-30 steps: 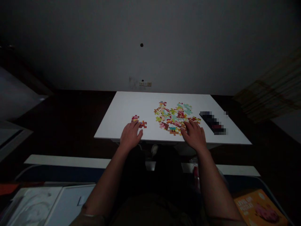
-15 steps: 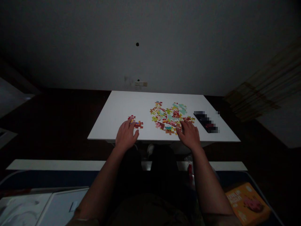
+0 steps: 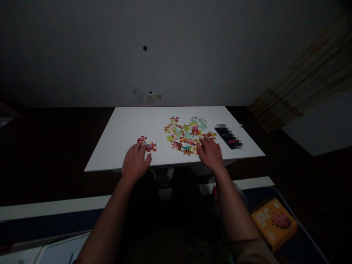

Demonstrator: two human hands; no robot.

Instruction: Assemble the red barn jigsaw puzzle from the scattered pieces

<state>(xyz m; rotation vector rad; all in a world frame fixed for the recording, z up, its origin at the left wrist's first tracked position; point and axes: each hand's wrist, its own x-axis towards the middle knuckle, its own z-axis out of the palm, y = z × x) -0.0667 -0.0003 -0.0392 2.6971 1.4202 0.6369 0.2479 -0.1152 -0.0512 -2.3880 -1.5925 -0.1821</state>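
Note:
My left hand (image 3: 135, 160) rests at the front edge of the white table, fingers spread over a few red and orange jigsaw pieces (image 3: 150, 147) that lie by its fingertips. A red piece with a white pattern (image 3: 142, 139) sits just beyond. To the right, my right hand (image 3: 210, 152) lies with its fingers apart on the near right side of a heap of colourful jigsaw pieces (image 3: 181, 133). Pieces under its fingers are partly hidden. Neither hand appears to grip anything.
The white table (image 3: 118, 124) stands near a grey wall. A dark, pixelated long object (image 3: 227, 135) lies right of the heap. An orange puzzle box (image 3: 275, 223) sits on the blue seat at my lower right. A white socket strip (image 3: 154, 96) is on the wall.
The whole view has shifted, so the table and hands appear further left and slightly tilted. Both hands stay in about the same places by the pieces.

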